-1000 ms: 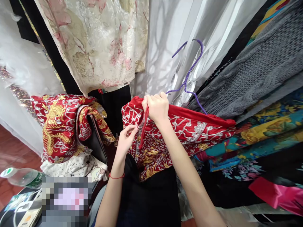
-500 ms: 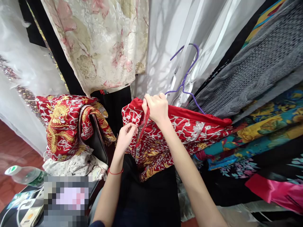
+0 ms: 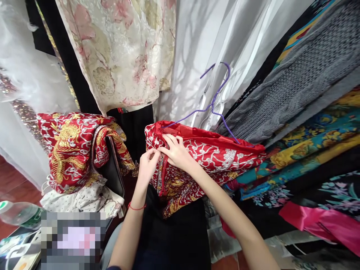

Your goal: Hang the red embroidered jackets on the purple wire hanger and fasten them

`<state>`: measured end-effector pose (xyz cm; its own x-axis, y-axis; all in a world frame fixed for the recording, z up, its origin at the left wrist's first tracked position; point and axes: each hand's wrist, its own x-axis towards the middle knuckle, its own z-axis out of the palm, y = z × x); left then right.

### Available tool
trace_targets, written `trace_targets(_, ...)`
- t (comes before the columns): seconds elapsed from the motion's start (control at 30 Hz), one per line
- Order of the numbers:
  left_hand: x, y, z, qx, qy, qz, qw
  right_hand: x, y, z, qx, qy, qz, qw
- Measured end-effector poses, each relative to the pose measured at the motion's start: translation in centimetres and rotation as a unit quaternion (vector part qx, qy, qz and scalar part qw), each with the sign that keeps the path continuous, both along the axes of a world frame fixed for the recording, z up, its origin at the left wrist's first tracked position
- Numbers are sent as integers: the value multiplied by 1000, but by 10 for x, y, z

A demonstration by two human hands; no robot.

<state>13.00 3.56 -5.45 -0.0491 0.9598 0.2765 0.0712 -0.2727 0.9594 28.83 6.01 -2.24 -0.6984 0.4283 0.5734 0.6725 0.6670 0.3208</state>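
Note:
A red garment point(image 3: 213, 153) embroidered in silver and gold hangs on a purple wire hanger point(image 3: 213, 101) in front of me. My left hand point(image 3: 148, 165), with a red string at its wrist, pinches the garment's front edge near the collar. My right hand point(image 3: 176, 150) lies on the same fabric just to the right, fingers curled and pinching it where a red cord point(image 3: 164, 176) hangs down. Both hands meet at the garment's opening.
A second red and gold garment point(image 3: 73, 146) is draped over a dark chair at left. A cream floral dress point(image 3: 123, 52) hangs above. Grey knit, floral and pink clothes point(image 3: 303, 123) crowd the right. A water bottle point(image 3: 19, 213) lies at lower left.
My right hand let go of the garment's top edge at the hanger and dropped down beside my left hand. The hanger's left arm now shows bare above the red fabric.

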Motion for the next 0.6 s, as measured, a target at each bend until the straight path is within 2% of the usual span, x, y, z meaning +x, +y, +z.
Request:
trace_targets(0.23, -5, -3, -5, 43, 69, -3, 997, -3, 9, -8, 107, 28, 4, 994)
trace_targets(0.37, -7, -2, -16, 56, 97, 49, 993, -2, 7, -7, 127, 31, 12, 991)
trace_targets(0.5, -4, 5, -21, 95, 228, 102, 963, -2, 2, -4, 115, 8, 16, 993)
trace_targets(0.6, 1, 9, -19, 115, 307, 91, 940, 0, -2, 2, 111, 2, 27, 993)
